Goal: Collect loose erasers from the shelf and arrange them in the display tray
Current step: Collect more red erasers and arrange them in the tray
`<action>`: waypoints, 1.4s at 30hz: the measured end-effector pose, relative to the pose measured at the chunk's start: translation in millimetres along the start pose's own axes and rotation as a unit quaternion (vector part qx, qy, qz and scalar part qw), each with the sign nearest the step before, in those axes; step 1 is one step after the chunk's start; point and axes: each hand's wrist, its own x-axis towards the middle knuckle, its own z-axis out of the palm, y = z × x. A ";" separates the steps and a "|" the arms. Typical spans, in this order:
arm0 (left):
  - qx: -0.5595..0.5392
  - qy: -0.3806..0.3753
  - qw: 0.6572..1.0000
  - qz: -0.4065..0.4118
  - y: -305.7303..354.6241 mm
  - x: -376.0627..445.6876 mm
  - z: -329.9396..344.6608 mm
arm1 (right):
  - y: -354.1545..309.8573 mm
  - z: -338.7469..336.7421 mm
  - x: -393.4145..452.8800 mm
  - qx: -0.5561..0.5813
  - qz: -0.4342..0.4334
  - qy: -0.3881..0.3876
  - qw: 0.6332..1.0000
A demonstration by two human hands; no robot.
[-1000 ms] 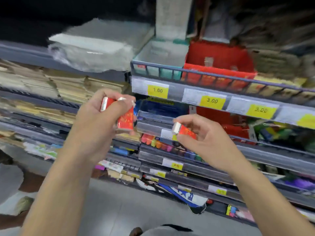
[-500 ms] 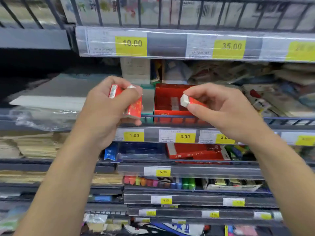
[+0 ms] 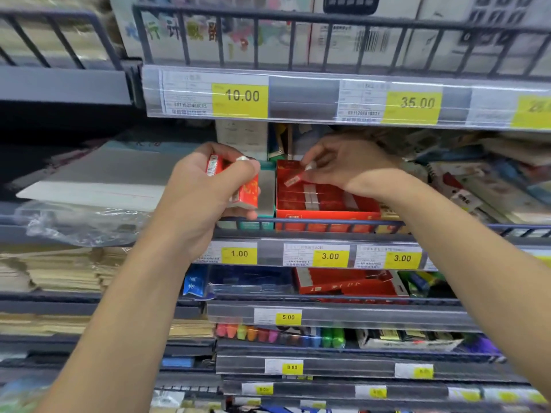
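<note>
Your left hand (image 3: 208, 189): raised, fingers curled round red erasers (image 3: 238, 186).
Your right hand (image 3: 343, 168): wrist bent, pinching one eraser (image 3: 293, 179) over the red display tray (image 3: 325, 214).

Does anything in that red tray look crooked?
Yes. The eraser under the right hand lies tilted across the red tray, while the others lie in straight rows.

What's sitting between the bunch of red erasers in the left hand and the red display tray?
In the head view, a grey tray with a teal front stands between the erasers held by the left hand and the red display tray.
</note>
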 end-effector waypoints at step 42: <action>0.098 0.021 0.990 0.097 -22.2 10.4 13.7 | -48.8 21.5 -41.7 0.369 0.025 0.017 0.929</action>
